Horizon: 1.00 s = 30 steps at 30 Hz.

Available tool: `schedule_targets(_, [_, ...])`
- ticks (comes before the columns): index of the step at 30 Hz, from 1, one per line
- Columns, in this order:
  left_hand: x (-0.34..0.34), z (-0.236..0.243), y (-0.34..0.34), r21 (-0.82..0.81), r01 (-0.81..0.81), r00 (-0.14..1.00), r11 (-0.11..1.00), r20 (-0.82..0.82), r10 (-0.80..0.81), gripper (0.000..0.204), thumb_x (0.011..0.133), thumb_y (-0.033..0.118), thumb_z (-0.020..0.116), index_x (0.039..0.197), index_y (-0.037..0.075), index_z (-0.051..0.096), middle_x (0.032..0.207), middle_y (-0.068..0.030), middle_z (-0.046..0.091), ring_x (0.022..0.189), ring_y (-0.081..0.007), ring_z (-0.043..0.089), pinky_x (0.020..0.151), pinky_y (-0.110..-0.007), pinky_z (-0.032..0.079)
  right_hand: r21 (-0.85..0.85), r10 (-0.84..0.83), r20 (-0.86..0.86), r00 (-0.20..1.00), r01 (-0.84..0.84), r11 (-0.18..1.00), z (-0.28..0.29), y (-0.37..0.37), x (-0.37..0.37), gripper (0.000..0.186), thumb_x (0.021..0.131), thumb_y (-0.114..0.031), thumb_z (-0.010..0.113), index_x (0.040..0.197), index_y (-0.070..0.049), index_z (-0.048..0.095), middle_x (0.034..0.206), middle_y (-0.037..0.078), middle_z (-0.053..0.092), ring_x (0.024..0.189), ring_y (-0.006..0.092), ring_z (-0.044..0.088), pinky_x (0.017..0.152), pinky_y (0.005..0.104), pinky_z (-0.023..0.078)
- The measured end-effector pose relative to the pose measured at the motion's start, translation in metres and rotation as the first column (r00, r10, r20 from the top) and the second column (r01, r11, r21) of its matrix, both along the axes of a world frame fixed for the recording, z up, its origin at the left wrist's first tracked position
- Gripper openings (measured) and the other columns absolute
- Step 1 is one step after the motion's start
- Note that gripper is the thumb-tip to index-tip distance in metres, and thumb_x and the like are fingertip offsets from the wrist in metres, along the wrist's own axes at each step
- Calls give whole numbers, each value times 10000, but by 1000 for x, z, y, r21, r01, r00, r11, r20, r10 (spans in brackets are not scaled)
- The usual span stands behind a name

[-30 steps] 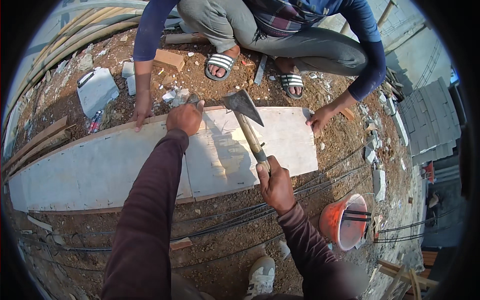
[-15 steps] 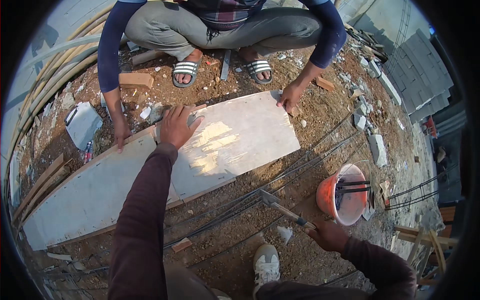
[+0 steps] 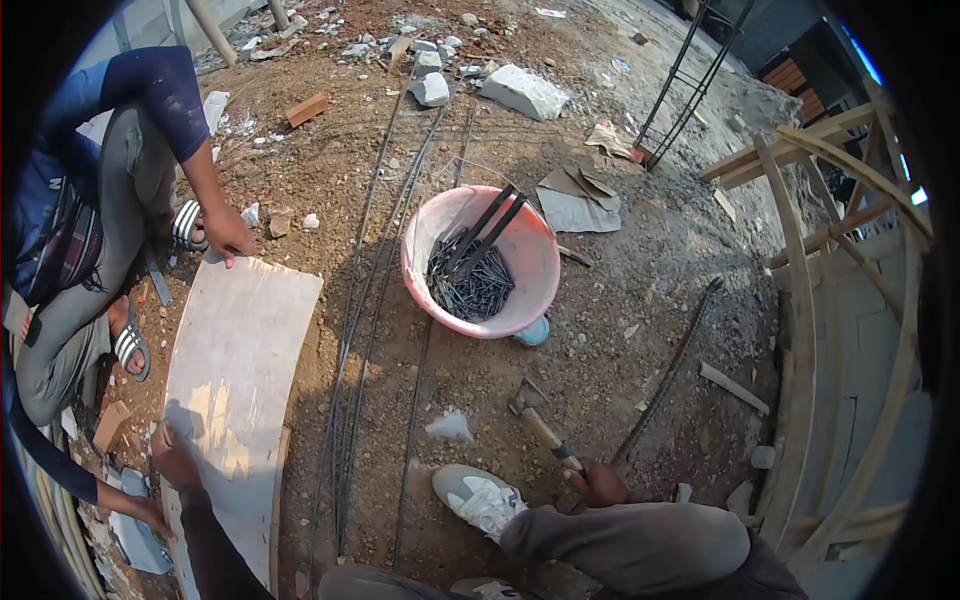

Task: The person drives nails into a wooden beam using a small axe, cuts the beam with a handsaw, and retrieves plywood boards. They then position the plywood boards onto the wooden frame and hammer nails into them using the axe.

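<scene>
A pale plywood board (image 3: 235,330) with a scraped yellowish patch lies at the left. My left hand (image 3: 177,458) is closed at its left edge, fingertips partly hidden. My right hand (image 3: 598,484) grips the wooden handle of a hammer (image 3: 545,430), its broad metal head just above the dirt. Beyond the hammer stands a reddish bucket (image 3: 540,245) holding many nails (image 3: 478,285) and two dark flat bars (image 3: 487,235). A co-worker's hand (image 3: 228,232) touches the board's far end; their other hand (image 3: 150,515) is by its left edge.
Long steel rods (image 3: 355,400) run along the ground between board and bucket. A wooden frame (image 3: 800,330) stands at the right. Torn cardboard (image 3: 580,200), a concrete chunk (image 3: 525,92) and a brick piece (image 3: 307,110) lie farther off. The co-worker (image 3: 80,200) squats at the left.
My view has swung right toward the bucket, so the board now shows at the left. My left hand, spread on the board before, is now closed at its edge. The hammer stays in my right.
</scene>
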State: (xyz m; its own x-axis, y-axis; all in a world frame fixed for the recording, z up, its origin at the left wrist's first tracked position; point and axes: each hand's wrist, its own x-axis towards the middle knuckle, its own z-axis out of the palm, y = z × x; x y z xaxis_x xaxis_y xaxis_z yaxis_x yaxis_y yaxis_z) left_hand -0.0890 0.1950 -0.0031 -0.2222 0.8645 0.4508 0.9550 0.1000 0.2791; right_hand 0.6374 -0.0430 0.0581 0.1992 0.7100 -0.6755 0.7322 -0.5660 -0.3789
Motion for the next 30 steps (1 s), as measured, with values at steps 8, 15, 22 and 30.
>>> schedule_targets(8, [131, 94, 85, 127, 60, 955, 990, 281, -94, 449, 1007, 377, 542, 843, -28, 643, 742, -93, 625, 629, -186, 543, 604, -333, 433, -75, -12, -24, 1000, 10, 997, -5, -5, 49, 380, 924, -431, 597, 975, -55, 628, 832, 201, 670, 798, 416, 650, 717, 500, 500])
schedule_targets(15, [475, 119, 116, -132, 907, 401, 399, 555, -729, 153, 817, 140, 715, 895, 9, 713, 788, -131, 620, 710, -312, 618, 690, -385, 504, -77, 35, 5, 999, -35, 996, -4, -3, 49, 389, 922, -428, 602, 1025, -53, 608, 802, 215, 655, 781, 418, 649, 708, 508, 492])
schedule_targets(22, [596, 56, 149, -558, 771, 544, 305, 330, -772, 178, 838, 147, 631, 891, 24, 748, 930, -231, 700, 879, -407, 688, 788, -456, 554, -15, -48, -64, 997, 47, 999, -10, -16, 33, 400, 922, -403, 619, 1034, -20, 590, 782, 225, 646, 764, 420, 645, 701, 509, 489])
schedule_targets(30, [633, 8, 147, -571, 683, 619, 455, 122, -776, 218, 870, 125, 559, 860, 62, 767, 883, -174, 729, 810, -332, 728, 721, -426, 585, -58, -60, -41, 997, 58, 997, -8, -20, 30, 381, 910, -382, 637, 999, -14, 589, 764, 230, 646, 757, 434, 646, 692, 507, 498])
